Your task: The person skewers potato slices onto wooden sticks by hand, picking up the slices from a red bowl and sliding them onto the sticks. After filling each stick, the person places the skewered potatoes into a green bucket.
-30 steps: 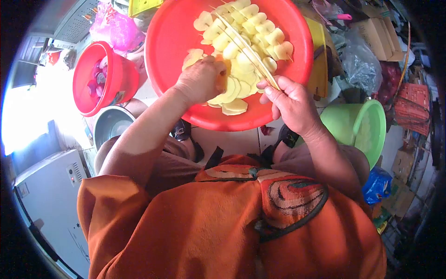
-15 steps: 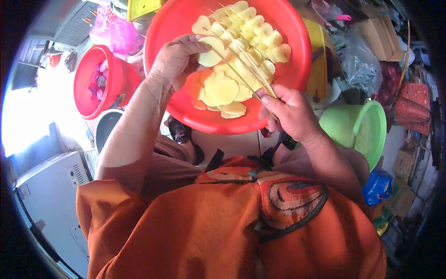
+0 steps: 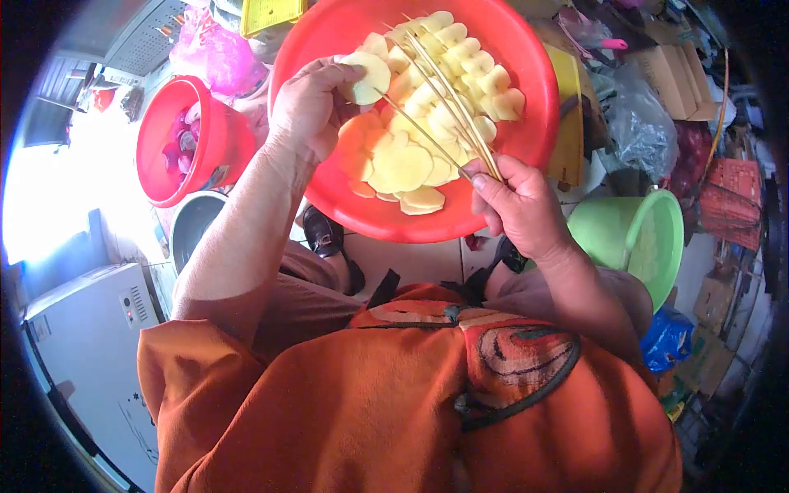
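Already several skewers (image 3: 448,94) carry potato slices, fanned out over the far part of the red basin (image 3: 538,123), their near ends bunched in the right hand (image 3: 518,205), whose fingers are closed tight around them. One skewer points left toward the left hand (image 3: 308,107), which pinches a single slice (image 3: 366,78) between thumb and fingers, right at that skewer's tip; whether the tip has pierced it cannot be told. So the threading looks partly done: a good many slices sit on the sticks, yet a loose heap (image 3: 403,172) remains in the near part of the basin, unskewered, and the stick being loaded looks bare along most of its length. Judging by that heap, a fair share of work is left. A smaller red bucket (image 3: 218,140) with purplish pieces stands to the left, beside a pink bag (image 3: 218,53), and a green bucket (image 3: 657,230) stands to the right, near the person's knee
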The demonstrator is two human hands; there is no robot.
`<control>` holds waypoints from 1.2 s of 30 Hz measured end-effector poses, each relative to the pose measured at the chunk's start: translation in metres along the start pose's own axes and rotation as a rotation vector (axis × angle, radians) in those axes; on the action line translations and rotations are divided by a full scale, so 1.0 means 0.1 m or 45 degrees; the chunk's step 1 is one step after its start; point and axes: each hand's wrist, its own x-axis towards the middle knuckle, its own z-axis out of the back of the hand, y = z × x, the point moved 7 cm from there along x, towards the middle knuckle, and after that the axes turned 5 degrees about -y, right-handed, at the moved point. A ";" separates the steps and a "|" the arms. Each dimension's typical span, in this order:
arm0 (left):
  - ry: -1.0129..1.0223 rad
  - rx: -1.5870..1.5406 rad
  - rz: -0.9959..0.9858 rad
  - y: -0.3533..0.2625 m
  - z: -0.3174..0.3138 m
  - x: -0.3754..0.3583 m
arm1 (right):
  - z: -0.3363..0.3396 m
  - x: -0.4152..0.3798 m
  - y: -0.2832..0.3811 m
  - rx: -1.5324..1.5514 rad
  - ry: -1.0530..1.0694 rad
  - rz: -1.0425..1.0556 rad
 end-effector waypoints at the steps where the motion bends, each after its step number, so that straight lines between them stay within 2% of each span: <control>1: -0.033 0.052 -0.029 -0.02 0.00 -0.01 | 0.01 0.00 0.00 -0.007 -0.008 0.005; 6: -0.126 0.180 -0.104 -0.03 -0.06 -0.14 | 0.03 0.03 -0.03 -0.048 -0.055 0.015; 19: -0.043 -0.112 0.197 0.20 -0.13 -0.13 | 0.00 -0.02 -0.03 0.035 -0.051 0.069; 22: 0.047 -0.078 0.216 0.21 -0.16 -0.13 | -0.01 -0.03 -0.03 0.043 -0.060 0.036; 28: 0.197 0.311 0.294 0.40 -0.37 -0.32 | -0.01 0.01 -0.04 0.070 -0.089 0.035; 31: 0.205 0.261 0.288 0.39 -0.35 -0.26 | -0.03 0.00 0.00 0.126 -0.065 0.024; 34: 0.144 0.009 0.154 0.16 -0.24 -0.10 | -0.03 0.01 -0.07 0.139 0.017 -0.025; 36: 0.106 0.069 0.144 0.15 -0.19 -0.08 | -0.03 0.00 -0.08 0.160 0.026 -0.035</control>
